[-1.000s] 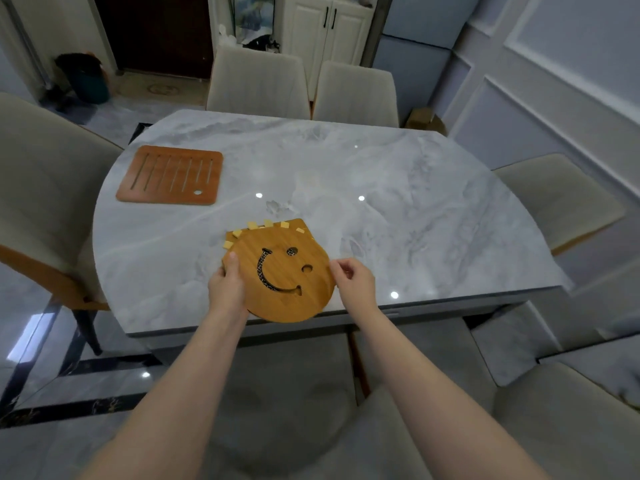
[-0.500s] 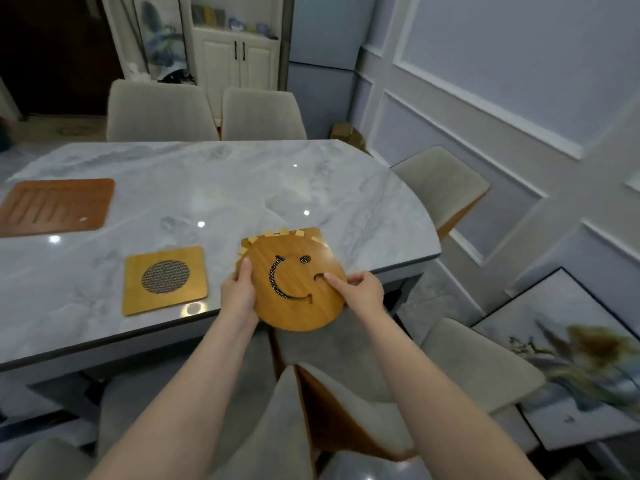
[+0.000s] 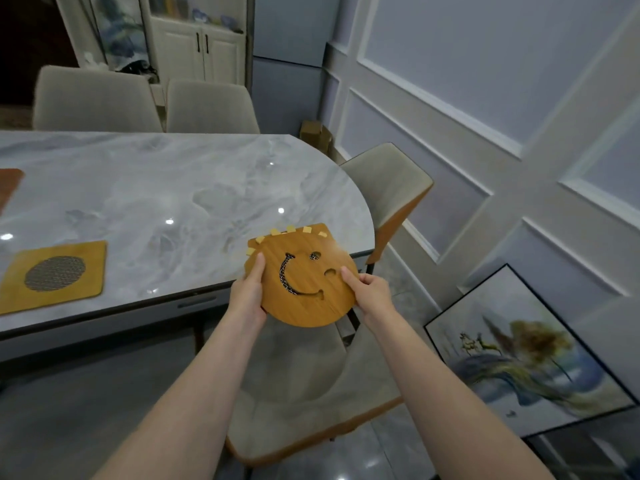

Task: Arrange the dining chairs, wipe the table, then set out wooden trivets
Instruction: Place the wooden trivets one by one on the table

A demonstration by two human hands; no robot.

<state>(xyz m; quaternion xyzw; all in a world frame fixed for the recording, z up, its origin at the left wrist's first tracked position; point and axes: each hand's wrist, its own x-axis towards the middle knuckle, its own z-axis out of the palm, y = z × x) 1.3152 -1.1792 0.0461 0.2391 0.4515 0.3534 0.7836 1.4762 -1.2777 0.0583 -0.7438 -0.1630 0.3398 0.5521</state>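
Both your hands grip the round smiley trivet (image 3: 304,289) over the marble table's (image 3: 156,188) near right corner: left hand (image 3: 247,294) pinching its left edge, right hand (image 3: 372,289) its right, beside a square trivet (image 3: 55,277).

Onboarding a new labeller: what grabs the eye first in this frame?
The round smiley-face trivet, gripped by the left hand and right hand, hangs over the near right corner of the marble table. Next, the square trivet with a mesh centre lies flat on the table at far left. Then the framed painting leaning on the wall at right.
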